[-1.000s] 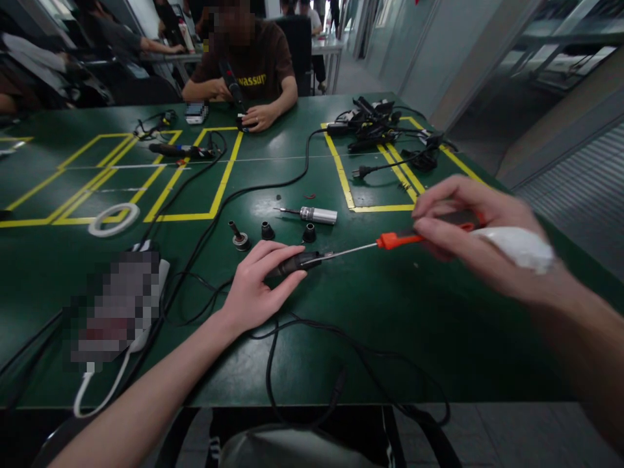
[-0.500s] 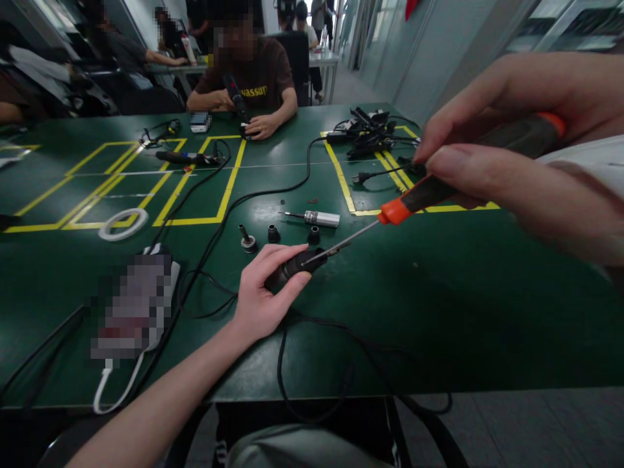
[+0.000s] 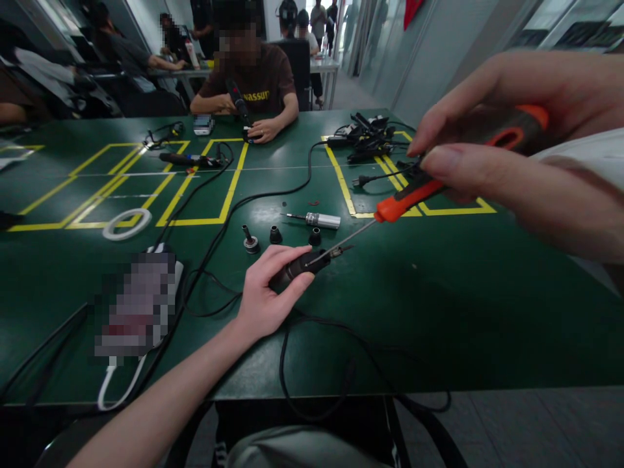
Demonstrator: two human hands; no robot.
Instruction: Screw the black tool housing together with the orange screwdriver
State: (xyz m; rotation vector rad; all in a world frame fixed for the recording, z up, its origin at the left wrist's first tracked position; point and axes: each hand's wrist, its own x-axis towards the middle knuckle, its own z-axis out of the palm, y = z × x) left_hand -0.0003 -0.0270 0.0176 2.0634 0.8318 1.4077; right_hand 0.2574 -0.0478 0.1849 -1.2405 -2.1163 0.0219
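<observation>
My left hand grips the black handle of a soldering iron, its front end open with thin metal parts poking out to the right. In my right hand is a screwdriver with an orange and dark handle. Its tip rests on or just over the front of the handle; contact is hard to tell. Just beyond lie a silver barrel with a thin pointed tip, two small black collars and a metal tube with a round knurled base.
A blurred-out device with a white cable lies at left, near a white ring. Black cords cross the green table. A pile of black tools sits far right. Opposite, a co-worker holds a black tool.
The screwdriver's handle has turned in my right hand, showing more orange. My left hand still holds the soldering iron handle. The whole view has shifted slightly.
</observation>
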